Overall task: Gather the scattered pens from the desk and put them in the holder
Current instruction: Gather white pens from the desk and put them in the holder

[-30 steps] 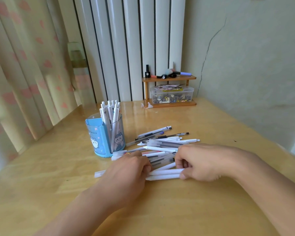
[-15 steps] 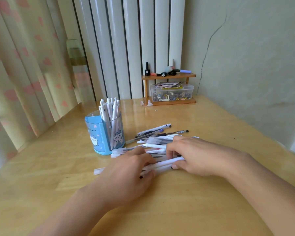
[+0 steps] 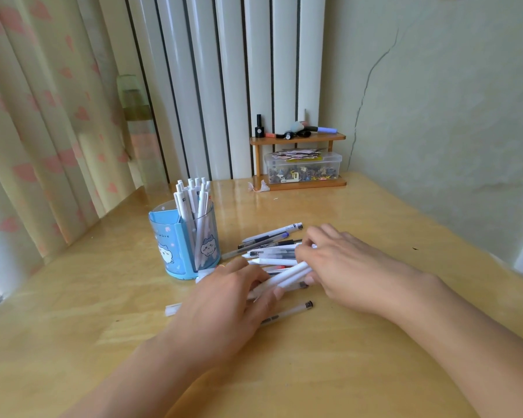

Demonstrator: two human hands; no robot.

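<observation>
At the left of the wooden desk (image 3: 375, 372) stands a blue holder (image 3: 184, 245), upright, with white pens (image 3: 194, 200) standing in it; just right of its base the left hand (image 3: 224, 309) curls its fingers over one end of a bundle of white pens (image 3: 287, 276); a clear pen (image 3: 290, 310) lies loose beside that hand; the right hand (image 3: 344, 267) grips the bundle's other end, amid scattered pens (image 3: 269, 239); a small wooden shelf (image 3: 298, 139) sits at the far edge.
</observation>
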